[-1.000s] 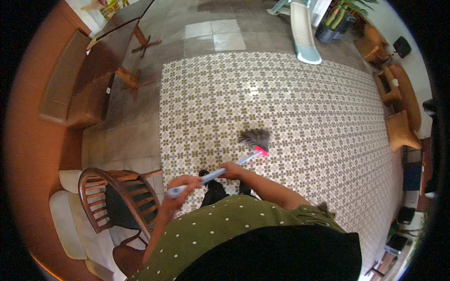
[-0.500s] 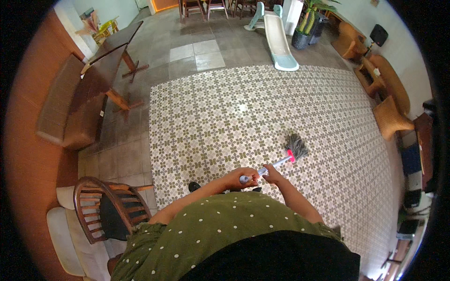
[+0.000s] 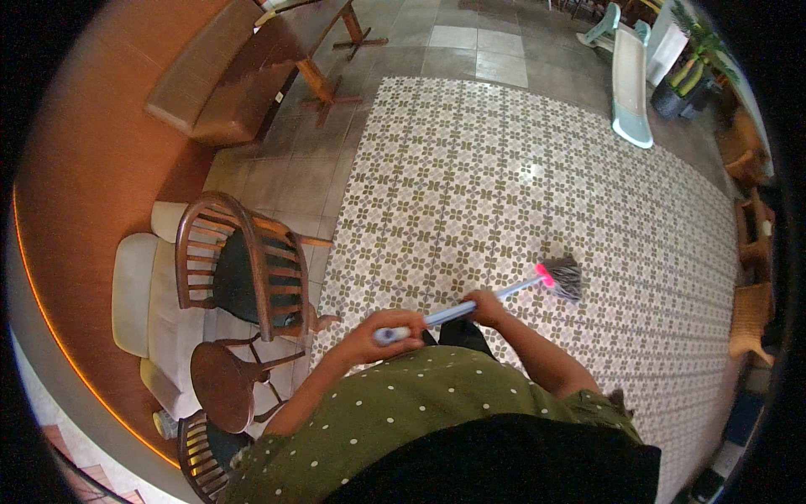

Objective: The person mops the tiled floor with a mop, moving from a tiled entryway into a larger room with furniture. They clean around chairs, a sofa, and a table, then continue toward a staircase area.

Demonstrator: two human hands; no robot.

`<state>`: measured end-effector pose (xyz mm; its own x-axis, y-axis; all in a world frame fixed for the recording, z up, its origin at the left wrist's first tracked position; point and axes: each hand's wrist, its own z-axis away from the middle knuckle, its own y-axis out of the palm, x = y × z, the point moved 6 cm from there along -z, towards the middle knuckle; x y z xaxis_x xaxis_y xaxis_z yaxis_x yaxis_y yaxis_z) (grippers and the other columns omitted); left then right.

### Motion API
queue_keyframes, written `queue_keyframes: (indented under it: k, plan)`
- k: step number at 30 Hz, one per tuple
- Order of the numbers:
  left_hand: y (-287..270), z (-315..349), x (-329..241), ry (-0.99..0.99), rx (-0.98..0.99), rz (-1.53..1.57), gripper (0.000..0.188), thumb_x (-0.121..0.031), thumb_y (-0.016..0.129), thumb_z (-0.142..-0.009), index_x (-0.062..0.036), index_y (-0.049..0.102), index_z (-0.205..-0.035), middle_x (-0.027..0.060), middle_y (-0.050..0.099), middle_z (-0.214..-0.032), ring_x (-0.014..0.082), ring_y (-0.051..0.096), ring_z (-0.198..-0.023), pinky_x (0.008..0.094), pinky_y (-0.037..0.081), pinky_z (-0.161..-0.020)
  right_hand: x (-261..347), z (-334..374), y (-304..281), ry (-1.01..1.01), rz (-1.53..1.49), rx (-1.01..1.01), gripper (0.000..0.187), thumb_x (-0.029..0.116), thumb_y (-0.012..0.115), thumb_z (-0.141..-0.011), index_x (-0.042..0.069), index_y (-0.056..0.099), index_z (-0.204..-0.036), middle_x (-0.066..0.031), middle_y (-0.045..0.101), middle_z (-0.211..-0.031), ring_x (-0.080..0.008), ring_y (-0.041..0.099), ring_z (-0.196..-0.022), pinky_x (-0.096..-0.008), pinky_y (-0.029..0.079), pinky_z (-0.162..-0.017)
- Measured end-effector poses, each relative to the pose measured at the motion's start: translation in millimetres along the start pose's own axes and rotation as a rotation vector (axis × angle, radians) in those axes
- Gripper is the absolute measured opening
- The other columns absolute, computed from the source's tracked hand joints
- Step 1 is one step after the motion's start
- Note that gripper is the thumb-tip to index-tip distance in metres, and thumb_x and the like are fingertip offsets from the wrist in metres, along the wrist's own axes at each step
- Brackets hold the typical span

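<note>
A mop [image 3: 453, 314] with a pale blue handle, a pink collar and a grey string head slants across in front of me. My left hand [image 3: 389, 333] is wrapped round the top end of its handle. Farther down the handle, my right hand [image 3: 485, 309] grips it too. The mop head [image 3: 562, 277] rests on the patterned tile floor [image 3: 470, 185], out ahead and to the right of my hands. Below the handle, part of my dark footwear or clothing shows between my forearms.
Close on my left stand a wooden armchair [image 3: 273, 260] with a dark seat and a small round table [image 3: 222, 382]. Behind them is a pale sofa [image 3: 134, 294]. A brown bench [image 3: 206, 76] and long table lie far left. A child's slide [image 3: 630, 84] and potted plant [image 3: 684, 84] stand far right.
My view has turned left, so the furniture and slide sit farther right in the picture. The mop head has shifted to the right, and my left hand has moved left with the handle end.
</note>
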<state>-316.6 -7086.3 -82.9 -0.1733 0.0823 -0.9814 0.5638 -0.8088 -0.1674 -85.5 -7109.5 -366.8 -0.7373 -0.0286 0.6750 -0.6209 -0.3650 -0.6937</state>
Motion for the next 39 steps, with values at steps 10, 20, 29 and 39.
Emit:
queue_keyframes:
  k: [10,20,29,39]
  plan:
    - [-67,215,-102,-0.210,-0.578,-0.428,0.018,-0.016,0.079,-0.080,-0.0016,0.069,-0.084,0.0141,0.073,-0.091,0.0262,0.071,-0.092,0.0379,0.053,-0.083,323,-83,158,-0.516,-0.278,0.356,0.034,-0.002,0.064,-0.070,0.008,0.071,-0.102,-0.0153,0.071,-0.096,-0.0330,0.068,-0.093,-0.0442,0.052,-0.082]
    - [-60,361,-26,-0.147,-0.915,-0.389,0.010,-0.010,0.066,-0.090,-0.0003,0.064,-0.088,0.0134,0.069,-0.091,0.0297,0.067,-0.095,0.0412,0.051,-0.089,424,-85,262,-0.433,-0.028,0.492,0.029,0.032,0.070,-0.082,0.013,0.069,-0.104,-0.0137,0.068,-0.105,-0.0337,0.065,-0.103,-0.0476,0.052,-0.082]
    - [-80,354,-8,0.057,-0.545,0.046,0.023,-0.023,0.064,-0.091,-0.0002,0.064,-0.086,0.0140,0.068,-0.095,0.0292,0.066,-0.100,0.0443,0.050,-0.093,371,-7,203,-0.166,-0.105,0.216,0.044,0.050,0.073,-0.077,0.014,0.071,-0.101,-0.0150,0.068,-0.103,-0.0373,0.063,-0.106,-0.0571,0.050,-0.085]
    - [103,170,68,0.026,0.321,0.048,0.017,-0.018,0.064,-0.093,-0.0058,0.065,-0.106,0.0096,0.070,-0.099,0.0243,0.065,-0.103,0.0398,0.049,-0.094,82,192,172,0.517,-0.061,-0.130,0.030,0.025,0.079,-0.073,0.014,0.069,-0.099,-0.0146,0.065,-0.105,-0.0364,0.061,-0.106,-0.0483,0.052,-0.089]
